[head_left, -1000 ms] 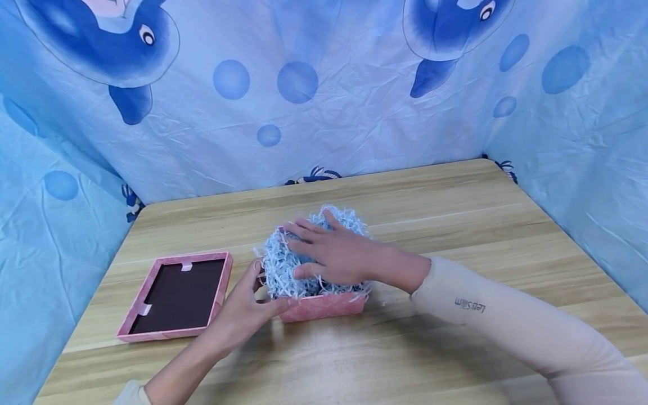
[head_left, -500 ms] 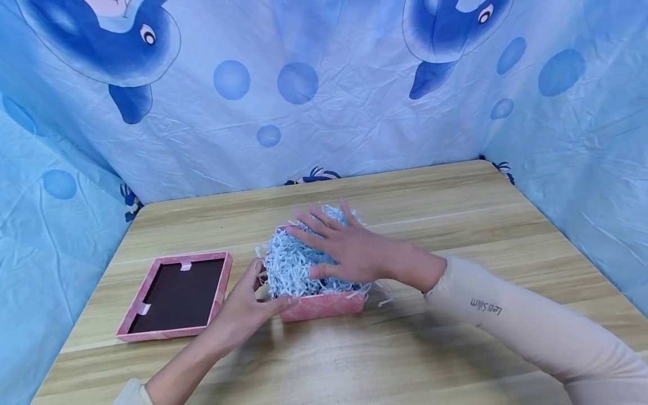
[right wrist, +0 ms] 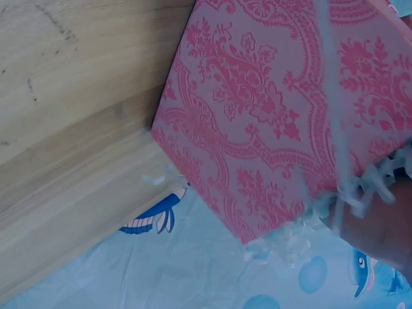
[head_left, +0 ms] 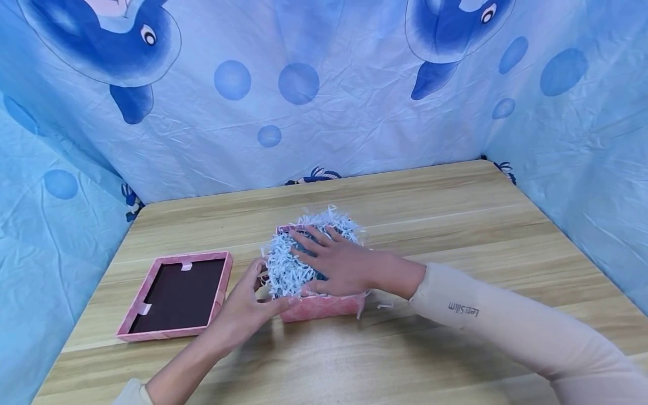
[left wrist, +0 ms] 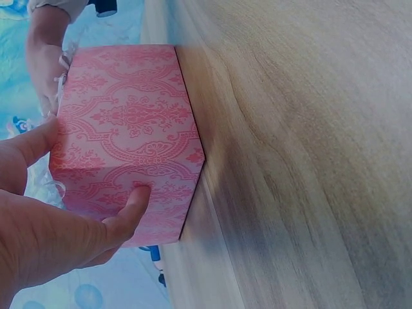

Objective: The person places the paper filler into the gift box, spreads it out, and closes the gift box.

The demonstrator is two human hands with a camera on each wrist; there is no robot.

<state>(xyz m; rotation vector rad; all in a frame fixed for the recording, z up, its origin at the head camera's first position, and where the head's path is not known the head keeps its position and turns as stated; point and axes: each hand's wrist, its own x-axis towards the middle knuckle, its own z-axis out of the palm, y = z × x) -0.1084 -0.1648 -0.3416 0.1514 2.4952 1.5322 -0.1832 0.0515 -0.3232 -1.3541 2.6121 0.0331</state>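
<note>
Right hand [head_left: 339,261] presses flat, fingers spread, on shredded paper [head_left: 288,264] heaped in the pink box [head_left: 324,306] mid-bench [head_left: 455,225]; left hand [head_left: 248,304] grips its corner. Pressing harder could spill strands overboard.

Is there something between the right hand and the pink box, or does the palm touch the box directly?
Yes. A heap of white shredded paper fills the pink box and rises above its rim. The right hand lies flat on this paper, not on the box. The left hand holds the box's left corner directly.
</note>
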